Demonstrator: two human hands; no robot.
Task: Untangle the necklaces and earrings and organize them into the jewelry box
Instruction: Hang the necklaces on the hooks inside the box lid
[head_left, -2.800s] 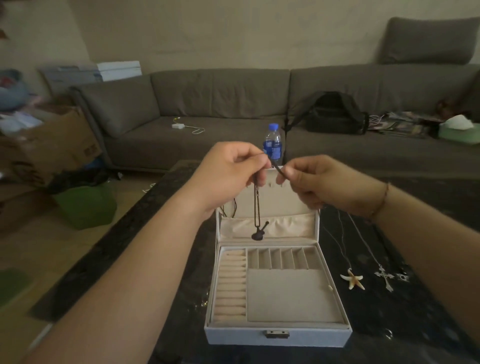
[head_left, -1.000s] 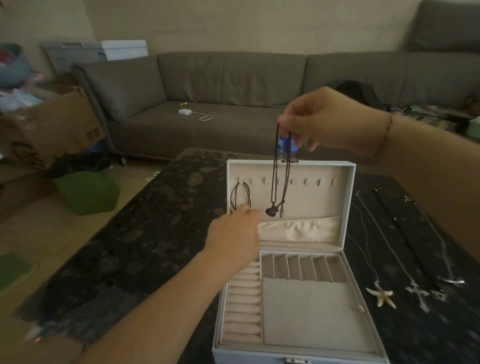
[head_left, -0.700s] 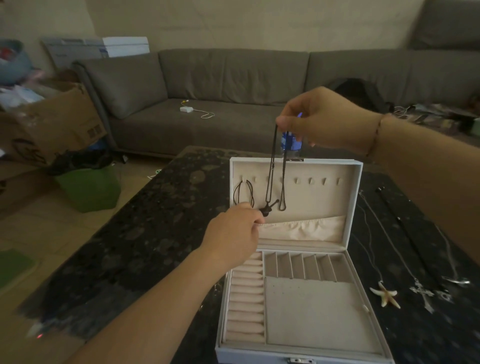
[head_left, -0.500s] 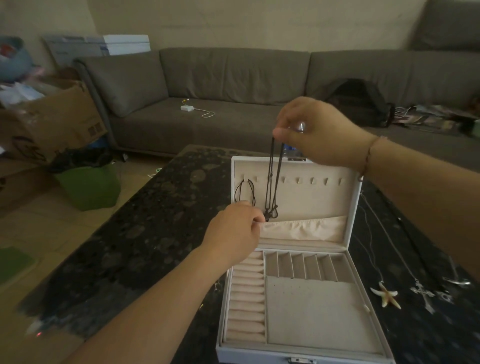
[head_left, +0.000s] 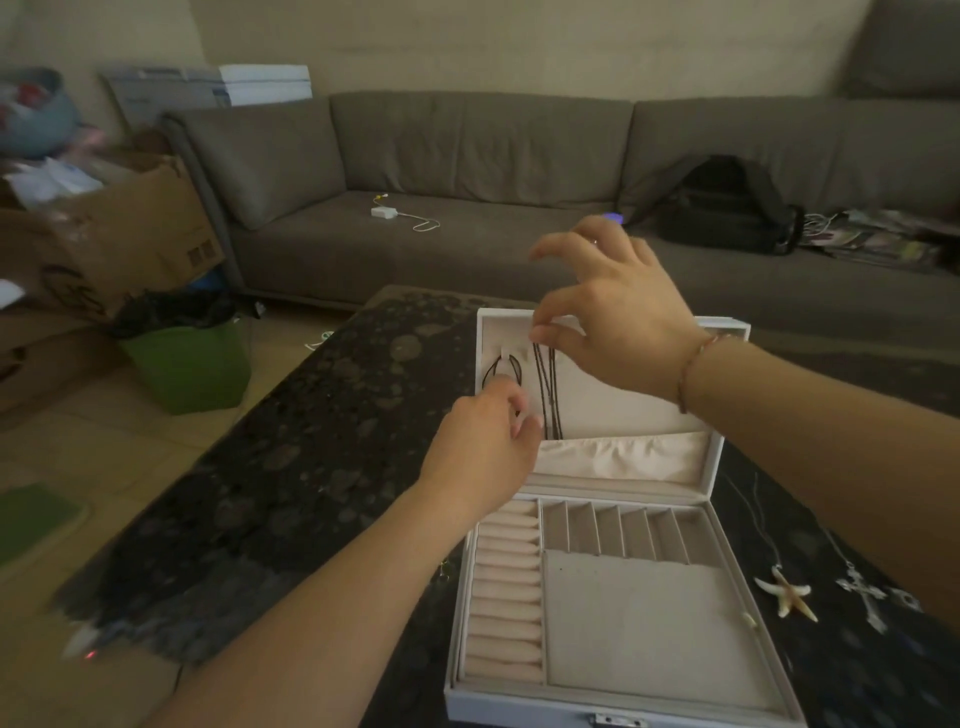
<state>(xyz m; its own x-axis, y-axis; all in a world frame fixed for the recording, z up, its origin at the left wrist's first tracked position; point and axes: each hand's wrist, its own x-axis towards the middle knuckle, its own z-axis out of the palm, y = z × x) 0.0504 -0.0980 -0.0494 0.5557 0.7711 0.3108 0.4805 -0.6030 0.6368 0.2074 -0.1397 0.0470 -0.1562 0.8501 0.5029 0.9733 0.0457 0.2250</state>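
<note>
**Dark cord necklace goes onto the lid hooks**

Against the cream-lined lid of the open white jewelry box (head_left: 724, 457), the long dark cord necklace (head_left: 549, 395) now hangs close to the row of small hooks, its lower end dropping behind the gathered fabric pocket (head_left: 623, 457). Half a second ago the same cord dangled in the air in front of the lid, pinched higher up. The right hand (head_left: 613, 322) has come down to the hook row, thumb and forefinger pinched on the top of the cord, the other fingers spread loose. The left hand (head_left: 483, 447) is curled at the pocket's edge beside the cord's lower end; whether it grips the pendant I cannot tell, since the fingers hide it.

1 thinner dark loop (head_left: 501, 366) already hangs on a hook just to the left. On the black speckled tabletop (head_left: 311, 441), right of the box, the pale starfish pendant necklace (head_left: 787, 597) and silver cross necklace (head_left: 865, 597) lie waiting, so at least 2 pieces remain.
</note>
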